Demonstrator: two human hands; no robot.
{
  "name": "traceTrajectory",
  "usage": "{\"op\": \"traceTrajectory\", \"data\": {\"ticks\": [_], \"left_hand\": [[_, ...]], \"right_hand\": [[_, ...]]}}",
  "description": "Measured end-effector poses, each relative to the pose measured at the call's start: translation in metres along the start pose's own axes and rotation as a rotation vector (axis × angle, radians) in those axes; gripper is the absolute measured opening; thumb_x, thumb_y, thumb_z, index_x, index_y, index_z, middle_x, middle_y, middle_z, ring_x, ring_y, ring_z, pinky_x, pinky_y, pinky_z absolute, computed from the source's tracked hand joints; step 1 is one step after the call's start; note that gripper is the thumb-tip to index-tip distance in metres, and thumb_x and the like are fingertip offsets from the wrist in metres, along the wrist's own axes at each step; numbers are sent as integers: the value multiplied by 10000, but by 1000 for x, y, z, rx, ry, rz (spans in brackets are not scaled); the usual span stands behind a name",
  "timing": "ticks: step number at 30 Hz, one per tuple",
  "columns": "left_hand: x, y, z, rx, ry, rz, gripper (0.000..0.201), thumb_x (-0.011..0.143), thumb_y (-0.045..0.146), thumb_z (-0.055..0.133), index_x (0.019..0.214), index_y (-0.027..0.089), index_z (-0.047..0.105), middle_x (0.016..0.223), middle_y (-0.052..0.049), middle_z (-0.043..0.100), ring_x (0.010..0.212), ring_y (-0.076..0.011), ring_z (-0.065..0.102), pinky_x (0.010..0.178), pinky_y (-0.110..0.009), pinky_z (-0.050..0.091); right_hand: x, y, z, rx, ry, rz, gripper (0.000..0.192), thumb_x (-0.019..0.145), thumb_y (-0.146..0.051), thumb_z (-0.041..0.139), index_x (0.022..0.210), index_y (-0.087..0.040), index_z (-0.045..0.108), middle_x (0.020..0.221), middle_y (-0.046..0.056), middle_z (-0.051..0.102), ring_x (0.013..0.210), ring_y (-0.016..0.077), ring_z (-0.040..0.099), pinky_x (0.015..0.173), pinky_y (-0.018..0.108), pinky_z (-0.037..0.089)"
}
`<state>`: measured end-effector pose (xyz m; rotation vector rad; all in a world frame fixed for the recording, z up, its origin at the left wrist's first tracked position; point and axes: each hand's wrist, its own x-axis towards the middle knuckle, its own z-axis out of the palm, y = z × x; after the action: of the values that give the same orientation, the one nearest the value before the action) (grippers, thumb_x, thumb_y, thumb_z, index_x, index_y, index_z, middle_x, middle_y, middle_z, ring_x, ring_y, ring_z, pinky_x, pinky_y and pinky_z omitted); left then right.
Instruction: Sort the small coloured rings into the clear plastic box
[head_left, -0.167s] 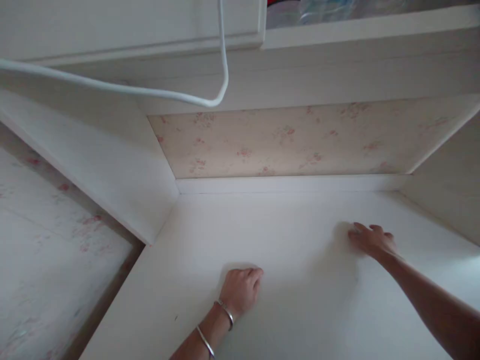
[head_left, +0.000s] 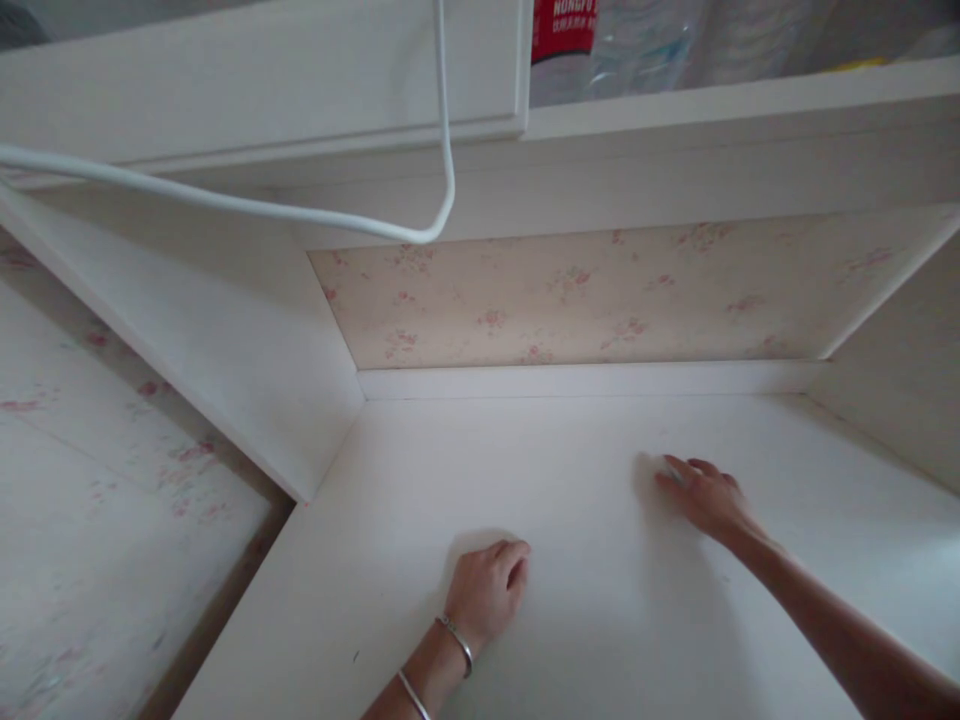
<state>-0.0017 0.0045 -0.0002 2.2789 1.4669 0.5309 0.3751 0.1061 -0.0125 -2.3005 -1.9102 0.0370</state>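
Observation:
My left hand (head_left: 487, 590) rests on the white desktop (head_left: 420, 470) with its fingers curled into a loose fist; nothing shows in it. Two silver bangles (head_left: 456, 645) circle that wrist. Farther back and to the right, my right hand (head_left: 709, 497) is bent down to the same surface. A small whitish thing (head_left: 677, 474) shows between its thumb and fingers, too small and blurred to name. The two hands are well apart.
White side panels (head_left: 225, 300) and a low back ledge (head_left: 585, 380) border the surface, with flowered wallpaper (head_left: 525, 300) behind. Overhead is a shelf (head_left: 750, 105) holding plastic bottles (head_left: 637, 50). A bent white cable or rod (head_left: 300, 213) hangs in front at upper left.
My right hand has moved left over the surface, and the whitish thing in it now shows. My left hand stays nearly in place. The view has tilted up slightly, showing more of the bottles.

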Motion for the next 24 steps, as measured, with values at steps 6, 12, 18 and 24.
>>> {"op": "traceTrajectory", "data": {"ticks": [6, 12, 18, 24], "left_hand": [[0, 10, -6, -239, 69, -134, 586, 732, 339, 652, 1268, 242, 438, 1068, -31, 557, 885, -152, 569, 829, -284, 470], [-1, 25, -4, -550, 122, -145, 1007, 583, 328, 779, 1401, 196, 206, 1360, -145, 363, 1117, -229, 481, 880, -339, 473], [-2, 30, -11, -716, 172, -165, 872, 582, 262, 784, 1327, 192, 337, 1330, -134, 448, 1104, -233, 523, 904, -374, 478], [-9, 41, -18, -1006, 151, -180, 744, 596, 130, 761, 1242, 185, 397, 1213, -120, 565, 1060, -220, 577, 928, -374, 485]], "right_hand": [[-57, -114, 1, 257, 12, -385, 492, 896, -484, 382, 1300, -234, 513, 1261, 103, 560, 1158, 250, 513, 985, 429, 388], [-112, -191, -34, 583, -51, -499, 448, 900, -474, 407, 1274, -262, 535, 1255, 68, 573, 1130, 240, 544, 941, 422, 451], [-134, -205, -43, 669, -123, -446, 479, 912, -471, 381, 1318, -240, 489, 1320, 64, 521, 1204, 238, 492, 989, 425, 424], [-150, -196, -44, 623, -156, -523, 500, 925, -439, 376, 1401, -289, 352, 1421, 64, 387, 1198, 223, 502, 971, 390, 448]]}}
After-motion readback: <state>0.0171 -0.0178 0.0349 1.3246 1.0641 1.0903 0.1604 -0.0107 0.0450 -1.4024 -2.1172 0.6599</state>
